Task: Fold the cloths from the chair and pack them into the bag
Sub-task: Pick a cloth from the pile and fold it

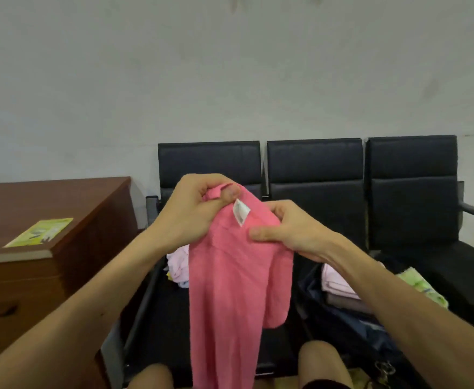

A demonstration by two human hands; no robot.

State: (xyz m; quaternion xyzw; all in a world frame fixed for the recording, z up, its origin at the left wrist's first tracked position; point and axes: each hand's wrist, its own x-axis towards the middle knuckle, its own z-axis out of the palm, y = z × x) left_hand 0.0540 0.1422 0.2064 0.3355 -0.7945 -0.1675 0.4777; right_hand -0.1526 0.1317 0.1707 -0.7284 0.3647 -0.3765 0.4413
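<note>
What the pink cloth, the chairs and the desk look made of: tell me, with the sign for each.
Pink cloth: matte, fuzzy fabric hanging limp, probably cotton towelling. Chairs: black padded upholstery with faint sheen and seamed panels, leather or vinyl, unclear which. Desk: reddish-brown wood or veneer, smooth, slightly glossy.

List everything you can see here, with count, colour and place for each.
seats: three, black, in a row, centre to right
pink cloth: one, pink with a white label, held up at centre
loose cloths: small pile, pale pink and white, left seat
bag: one, dark blue, open on the middle seat
folded cloths: a few, pale pink and grey-brown, inside the bag
green cloth: one, light yellow-green, right of the bag
desk: one, reddish-brown wood, far left
book: one, yellow-green cover, on the desk
knees: two, bare, bottom edge
left hand: one, grips the pink cloth's top corner
right hand: one, pinches the pink cloth's top edge
</note>
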